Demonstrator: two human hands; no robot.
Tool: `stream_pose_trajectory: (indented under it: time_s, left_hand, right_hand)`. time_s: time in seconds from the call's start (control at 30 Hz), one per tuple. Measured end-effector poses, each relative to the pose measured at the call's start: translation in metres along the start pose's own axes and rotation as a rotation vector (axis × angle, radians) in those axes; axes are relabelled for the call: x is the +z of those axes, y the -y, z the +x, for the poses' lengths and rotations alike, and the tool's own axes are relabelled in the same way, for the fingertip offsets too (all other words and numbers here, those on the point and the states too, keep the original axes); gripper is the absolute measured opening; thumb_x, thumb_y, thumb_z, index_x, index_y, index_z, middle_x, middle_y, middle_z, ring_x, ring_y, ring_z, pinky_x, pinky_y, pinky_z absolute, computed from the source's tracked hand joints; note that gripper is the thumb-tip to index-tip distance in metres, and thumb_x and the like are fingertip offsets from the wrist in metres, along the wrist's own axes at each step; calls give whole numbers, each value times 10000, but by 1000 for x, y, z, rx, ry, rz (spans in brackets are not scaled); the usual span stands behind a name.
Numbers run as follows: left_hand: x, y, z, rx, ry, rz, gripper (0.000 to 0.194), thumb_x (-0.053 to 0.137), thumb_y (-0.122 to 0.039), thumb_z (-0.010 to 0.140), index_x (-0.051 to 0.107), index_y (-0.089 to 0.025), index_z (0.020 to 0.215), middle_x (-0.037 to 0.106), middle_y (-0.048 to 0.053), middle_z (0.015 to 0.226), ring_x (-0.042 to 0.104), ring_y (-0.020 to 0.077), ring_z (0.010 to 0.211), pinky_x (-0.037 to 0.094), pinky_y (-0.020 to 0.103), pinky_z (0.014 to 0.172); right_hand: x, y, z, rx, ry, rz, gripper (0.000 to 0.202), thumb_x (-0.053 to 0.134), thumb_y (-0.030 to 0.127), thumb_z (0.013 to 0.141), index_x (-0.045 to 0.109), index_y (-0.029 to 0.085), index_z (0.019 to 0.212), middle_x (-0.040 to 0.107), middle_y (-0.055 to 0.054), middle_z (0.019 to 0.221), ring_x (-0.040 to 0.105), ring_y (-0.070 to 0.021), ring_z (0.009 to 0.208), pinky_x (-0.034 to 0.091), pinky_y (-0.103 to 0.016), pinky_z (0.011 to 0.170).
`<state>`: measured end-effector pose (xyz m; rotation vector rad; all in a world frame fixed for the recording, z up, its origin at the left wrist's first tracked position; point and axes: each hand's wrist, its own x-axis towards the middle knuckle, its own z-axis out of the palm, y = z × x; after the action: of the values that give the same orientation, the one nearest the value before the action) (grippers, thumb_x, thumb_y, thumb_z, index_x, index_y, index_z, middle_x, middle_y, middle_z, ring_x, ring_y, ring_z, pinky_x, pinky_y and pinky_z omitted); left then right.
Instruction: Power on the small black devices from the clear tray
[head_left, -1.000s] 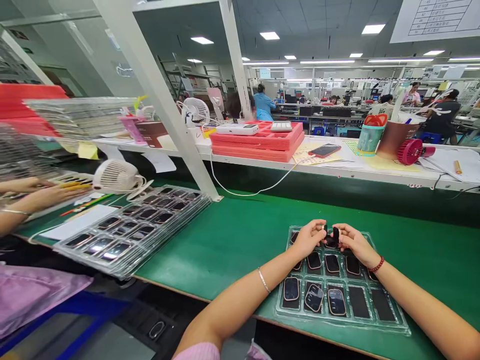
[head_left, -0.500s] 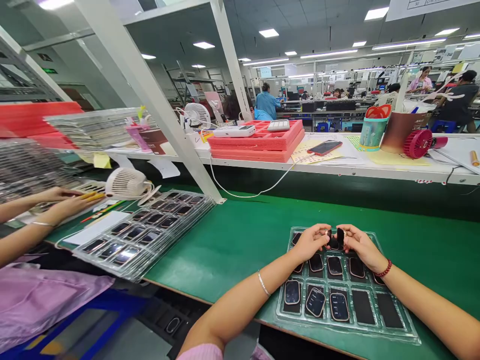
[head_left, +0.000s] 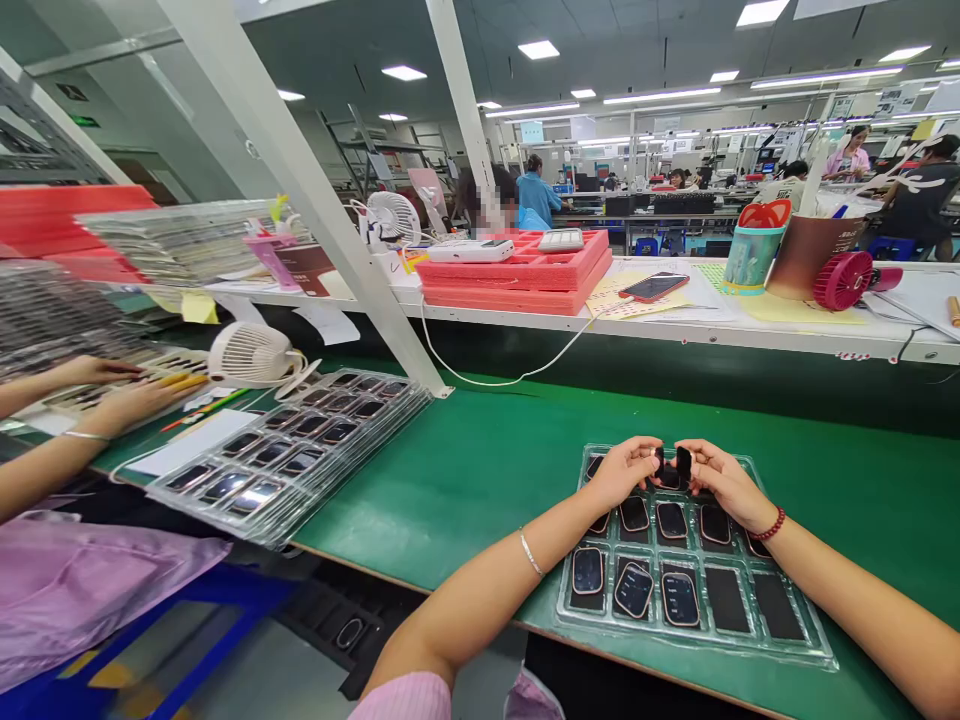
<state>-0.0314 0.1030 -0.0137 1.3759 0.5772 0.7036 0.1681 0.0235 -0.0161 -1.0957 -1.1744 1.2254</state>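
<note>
Green bench [head_left: 465, 450], clear compartment tray [head_left: 814, 650] resting on it. Left hand [head_left: 631, 470] and right hand [head_left: 721, 478] both above tray's far side, pinching. Dark rimmed units [head_left: 680, 600] lie in several compartments; second in front row sits askew. First dark piece [head_left: 659, 462] upright in left fingertips; second dark piece [head_left: 683, 464] upright in right; narrow gap between.

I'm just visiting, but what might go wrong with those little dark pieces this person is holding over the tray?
Slipping or knocking: the left hand and right hand each hold a dark piece, close together, so they might bump or drop.

Scuffing: one watch-like piece sits askew in its front-row pocket and could rub its rim.

A nudge: the clear tray lies near the edge of the green bench; a forearm could perhaps shift it.
</note>
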Motion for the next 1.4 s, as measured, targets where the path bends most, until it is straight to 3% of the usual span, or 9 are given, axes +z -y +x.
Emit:
stream_pose_trajectory:
  time_s: [0.57, 0.77, 0.93, 1.03, 1.13, 1.2, 1.27, 1.33, 1.4]
  left_hand:
    - [1, -3, -1, 3, 22, -38, 704, 817, -512, 677, 563, -130, 1211, 642, 16, 852, 589, 91, 582, 410, 227, 549]
    - [2, -3, 0, -6, -6, -30, 664, 766, -534, 713, 556, -128, 1195, 628, 25, 894, 655, 122, 637, 445, 236, 564]
    - [2, -1, 4, -8, -47, -42, 674, 745, -570, 731, 542, -131, 1200, 620, 17, 875, 660, 123, 645, 455, 236, 571]
    - [2, 2, 6, 1, -31, -48, 633, 754, -597, 727, 557, -134, 1112, 622, 13, 848, 650, 123, 632, 444, 231, 556]
    - [1, 4, 4, 9, -60, -43, 579, 767, -597, 720, 558, -138, 1004, 598, -5, 802, 653, 122, 640, 439, 217, 555]
    - [-1, 3, 2, 1, -74, -44, 598, 778, -580, 714, 554, -146, 1060, 577, -22, 796, 653, 116, 633, 433, 207, 544]
    - [-3, 2, 1, -12, -67, -40, 631, 775, -557, 724, 544, -153, 1150, 571, -26, 816, 658, 112, 635, 426, 199, 535]
    - [-4, 2, 0, -17, -62, -34, 634, 772, -542, 726, 542, -153, 1171, 573, -22, 840, 666, 113, 648, 425, 196, 534]
    - [-5, 3, 1, -10, -57, -23, 585, 772, -545, 717, 564, -145, 1089, 580, -14, 831, 665, 117, 650, 423, 198, 533]
  right_hand:
    - [0, 4, 1, 10, 70, -40, 478, 801, 454, 790, 654, 176, 1151, 614, -19, 827, 507, -137, 676, 421, -249, 558]
    - [0, 2, 0, 27, 74, 3, 480, 799, 469, 803, 648, 184, 1159, 616, -12, 818, 540, -131, 660, 475, -272, 615]
    - [1, 15, 1, 68, 43, 82, 629, 805, 473, 782, 563, 214, 1302, 648, -32, 907, 559, -128, 635, 504, -286, 602]
    - [30, 54, 16, 7, 152, 62, 801, 761, 419, 829, 377, 230, 1506, 648, -22, 915, 544, -117, 612, 496, -266, 565]
    - [87, 118, 45, -166, 386, 40, 982, 753, 308, 823, 170, 219, 1609, 647, 7, 868, 571, -121, 640, 496, -245, 564]
    - [127, 163, 67, -261, 538, 52, 1070, 747, 244, 807, 60, 195, 1626, 632, 40, 787, 580, -126, 640, 494, -230, 546]
    - [156, 196, 81, -304, 596, 63, 1102, 709, 174, 801, -23, 181, 1625, 618, 68, 742, 566, -115, 596, 475, -214, 517]
    - [168, 207, 82, -315, 591, 72, 1029, 650, 183, 835, -12, 180, 1622, 623, 71, 762, 589, -105, 606, 469, -201, 529]
    - [160, 191, 70, -266, 552, 79, 921, 644, 244, 849, 127, 174, 1608, 651, 45, 816, 619, -104, 634, 477, -202, 546]
